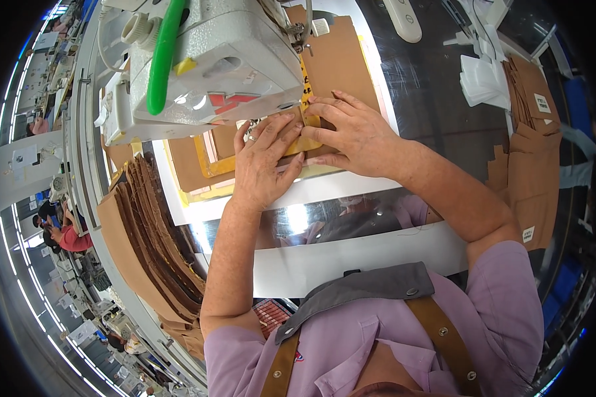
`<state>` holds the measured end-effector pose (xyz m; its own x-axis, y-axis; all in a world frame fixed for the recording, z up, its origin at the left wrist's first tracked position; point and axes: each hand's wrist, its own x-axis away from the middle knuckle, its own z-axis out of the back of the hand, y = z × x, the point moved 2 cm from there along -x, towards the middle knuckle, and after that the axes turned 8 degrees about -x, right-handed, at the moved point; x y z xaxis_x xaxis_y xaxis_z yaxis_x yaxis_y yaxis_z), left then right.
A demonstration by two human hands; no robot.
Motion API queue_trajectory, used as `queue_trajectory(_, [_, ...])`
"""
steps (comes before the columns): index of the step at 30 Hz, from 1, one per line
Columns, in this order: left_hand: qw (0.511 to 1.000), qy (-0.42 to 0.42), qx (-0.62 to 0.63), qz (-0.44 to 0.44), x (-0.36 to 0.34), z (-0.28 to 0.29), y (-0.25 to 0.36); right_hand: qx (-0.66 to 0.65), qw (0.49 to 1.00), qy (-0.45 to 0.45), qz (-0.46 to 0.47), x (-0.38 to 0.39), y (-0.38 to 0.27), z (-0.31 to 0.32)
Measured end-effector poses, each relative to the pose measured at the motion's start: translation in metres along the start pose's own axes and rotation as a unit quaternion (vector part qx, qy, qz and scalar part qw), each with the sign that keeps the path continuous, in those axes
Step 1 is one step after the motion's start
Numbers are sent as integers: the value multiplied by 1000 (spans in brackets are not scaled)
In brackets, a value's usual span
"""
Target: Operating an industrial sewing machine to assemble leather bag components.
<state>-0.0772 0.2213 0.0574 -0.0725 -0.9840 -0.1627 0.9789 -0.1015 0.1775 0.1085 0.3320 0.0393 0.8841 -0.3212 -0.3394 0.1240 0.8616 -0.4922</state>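
Observation:
My left hand (266, 153) lies on a brown fabric piece (189, 162) inside a yellow template frame (218, 165), fingers extended just beneath the white sewing machine head (218, 76). My right hand (354, 135) rests to its right on the frame and fabric, fingers spread and slightly bent near the yellow strip. The fingertips of both hands are close together. A white sheet (198, 205) shows under the work. Part of what lies under my fingers is hidden.
Brown fabric stacks lie at left (129, 225) and right (530, 192). White folded pieces (480, 79) and a white handheld object (402, 18) are at upper right. A green tool (162, 66) is on the machine. Other people (69, 235) sit at machines far left.

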Motion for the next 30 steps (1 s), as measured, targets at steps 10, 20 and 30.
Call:
queue_trajectory(10, [998,19,-44,40,-14,-9,-4,80,995,-38,-35,0,19,6])
queue_trajectory(20, [987,81,-83,110,23,-1,-11,118,992,-25,-45,-19,39,-7])
queue_trajectory(30, [957,57,-111,262,157,-2,6,135,987,-54,-71,-22,33,-4])
